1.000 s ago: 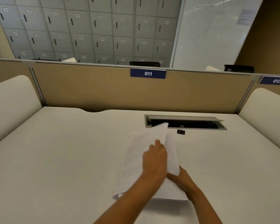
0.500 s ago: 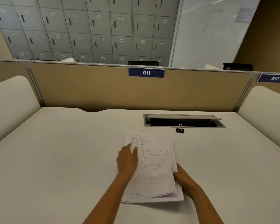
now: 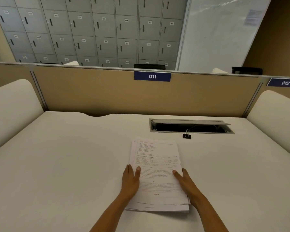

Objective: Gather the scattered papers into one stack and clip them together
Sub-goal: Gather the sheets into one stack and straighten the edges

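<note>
A stack of printed white papers lies flat on the white desk, its sheets slightly uneven at the near edge. My left hand rests against the stack's left edge with straight fingers, thumb on top of the page. My right hand lies along the right edge, fingers straight, thumb on the top sheet. A small black binder clip stands on the desk beyond the stack, to its upper right, untouched.
An open cable slot with a raised grey lid is set in the desk just behind the clip. A tan partition labelled 011 closes the far side. White rounded dividers stand at left and right.
My left hand laid the top sheet down on the pile, then slid to the stack's left edge. The right hand shifted up along the right edge. The sheets sit more squared.
</note>
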